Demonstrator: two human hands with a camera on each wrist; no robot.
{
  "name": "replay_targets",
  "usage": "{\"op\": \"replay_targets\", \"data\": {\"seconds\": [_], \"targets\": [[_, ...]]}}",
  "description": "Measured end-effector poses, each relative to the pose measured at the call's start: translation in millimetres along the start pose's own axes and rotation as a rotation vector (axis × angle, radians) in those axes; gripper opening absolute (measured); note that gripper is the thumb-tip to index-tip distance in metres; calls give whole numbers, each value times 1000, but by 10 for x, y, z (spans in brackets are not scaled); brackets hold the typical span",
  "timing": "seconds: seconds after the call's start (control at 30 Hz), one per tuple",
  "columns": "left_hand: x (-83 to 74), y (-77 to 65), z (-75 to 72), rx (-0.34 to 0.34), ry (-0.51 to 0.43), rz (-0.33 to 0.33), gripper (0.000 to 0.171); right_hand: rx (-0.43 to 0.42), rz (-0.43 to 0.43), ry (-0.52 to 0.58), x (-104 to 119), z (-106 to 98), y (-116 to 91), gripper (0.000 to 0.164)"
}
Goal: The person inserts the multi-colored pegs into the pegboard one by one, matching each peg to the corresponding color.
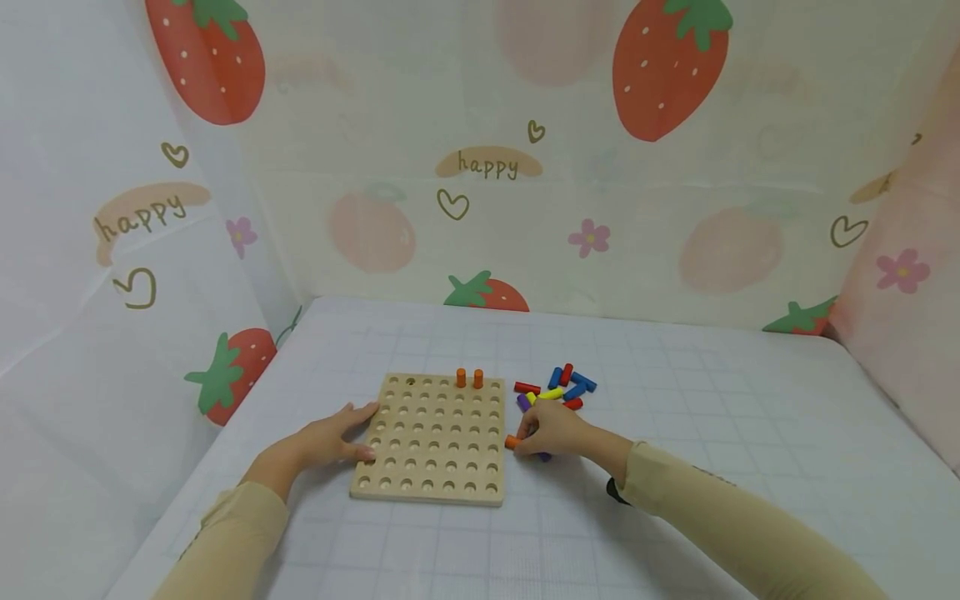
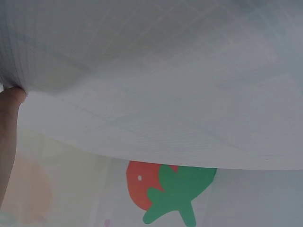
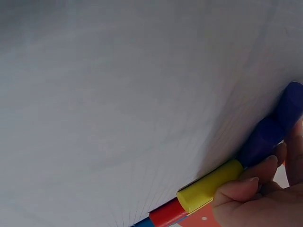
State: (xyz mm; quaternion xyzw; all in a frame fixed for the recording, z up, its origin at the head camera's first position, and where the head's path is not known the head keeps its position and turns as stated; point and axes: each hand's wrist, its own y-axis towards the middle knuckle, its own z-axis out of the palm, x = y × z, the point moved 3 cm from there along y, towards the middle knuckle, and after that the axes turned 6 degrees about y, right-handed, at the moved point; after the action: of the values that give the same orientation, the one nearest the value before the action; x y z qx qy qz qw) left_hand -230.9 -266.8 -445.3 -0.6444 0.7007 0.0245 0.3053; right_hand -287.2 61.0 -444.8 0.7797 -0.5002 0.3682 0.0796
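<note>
Head view: right hand (image 1: 557, 430) pinches an orange peg (image 1: 512, 442) between thumb and fingers just beside the right edge of the wooden board (image 1: 424, 437), near loose coloured pegs (image 1: 551, 394), while left hand (image 1: 324, 440), thumb and fingers apart, touches the board's left edge; two orange pegs (image 1: 461, 378) stand in its far row.

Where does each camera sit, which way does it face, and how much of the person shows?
Head: on the head, facing forward and down at the pegboard; left hand, right hand and sleeves show.
Left wrist: on that wrist, facing white cloth and a strawberry print; part of the left hand shows at left.
Right wrist: on that wrist, facing white cloth and coloured pegs; part of the right hand shows at lower right.
Shared: head and right wrist both show coloured pegs.
</note>
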Motion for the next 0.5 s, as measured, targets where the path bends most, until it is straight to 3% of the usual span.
{"op": "replay_targets", "data": {"seconds": [0.5], "targets": [[1,-2,-14,-7,7,29,94,-52,46,105,33,-245,-1,13]]}}
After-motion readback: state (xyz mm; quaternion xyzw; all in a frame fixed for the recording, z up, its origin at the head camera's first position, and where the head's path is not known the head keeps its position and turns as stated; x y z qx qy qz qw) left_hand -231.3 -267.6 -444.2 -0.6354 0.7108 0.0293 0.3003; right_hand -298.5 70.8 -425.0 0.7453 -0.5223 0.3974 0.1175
